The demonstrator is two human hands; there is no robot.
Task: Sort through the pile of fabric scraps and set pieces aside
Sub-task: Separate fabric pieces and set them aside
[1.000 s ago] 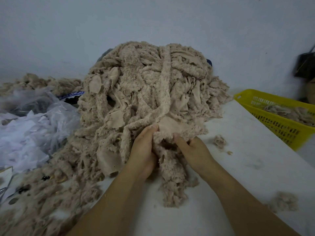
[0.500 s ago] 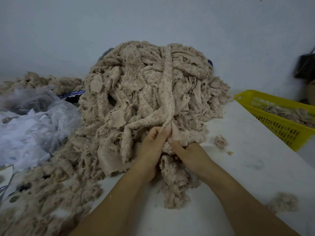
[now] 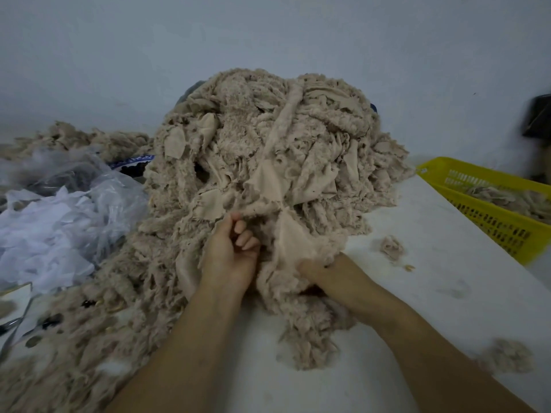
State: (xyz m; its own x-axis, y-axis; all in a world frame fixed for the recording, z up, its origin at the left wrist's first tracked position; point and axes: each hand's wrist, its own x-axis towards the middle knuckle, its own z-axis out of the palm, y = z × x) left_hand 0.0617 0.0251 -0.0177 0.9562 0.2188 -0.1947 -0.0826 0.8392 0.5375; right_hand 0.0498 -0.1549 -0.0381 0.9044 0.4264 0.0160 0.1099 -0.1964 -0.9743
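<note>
A tall pile of beige fleece scraps [image 3: 268, 138] fills the middle of the white table [image 3: 447, 293]. At its front edge, one large scrap [image 3: 287, 239] shows its smooth backing above a fluffy lower part. My left hand [image 3: 231, 254] has its fingers curled and pinches the scrap's upper left edge by the thumb. My right hand [image 3: 326, 271] grips the same scrap's right side, with its fingertips buried in the fleece and hidden.
A yellow slotted basket [image 3: 489, 217] holding some beige scraps stands at the right. On the left lies a clear plastic bag of white scraps [image 3: 59, 222]. Small loose tufts [image 3: 392, 247] [image 3: 507, 357] lie on the table. More fleece trails down the left front.
My hands have drawn apart and slightly toward me. The scrap between them has spread so its smooth backing shows. My left hand's fingers have curled in.
</note>
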